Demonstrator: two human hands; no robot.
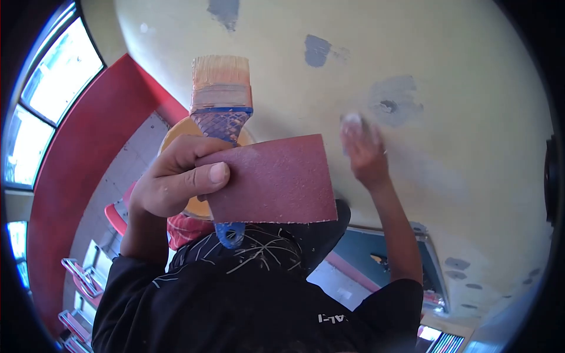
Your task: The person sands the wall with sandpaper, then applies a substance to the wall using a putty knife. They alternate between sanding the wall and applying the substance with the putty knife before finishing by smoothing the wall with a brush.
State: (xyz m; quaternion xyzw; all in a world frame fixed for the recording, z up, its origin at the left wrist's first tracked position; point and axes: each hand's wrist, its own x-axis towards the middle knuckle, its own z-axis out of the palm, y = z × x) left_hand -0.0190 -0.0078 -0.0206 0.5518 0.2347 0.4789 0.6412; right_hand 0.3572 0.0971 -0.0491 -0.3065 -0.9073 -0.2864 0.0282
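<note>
My left hand (182,176) is closed round a wide paintbrush (223,94) and a sheet of reddish sandpaper (276,179). The brush stands bristles up, its pale bristles stained orange near the metal band, and its blue handle passes behind the sheet. My thumb presses on the sandpaper's left end. My right hand (366,156) is raised at the cream wall (471,135), just left of a grey filler patch (406,97) with a dark spot. Motion smears its fingers. Something whitish shows at the fingertips, but I cannot make out what it is.
More grey patches (318,50) mark the wall. A yellowish round container (182,126) is partly hidden behind my left hand. On the left are a red curved wall (70,153), windows (62,65) and metal-framed chairs (85,279). A dark panel (376,259) sits low on the wall.
</note>
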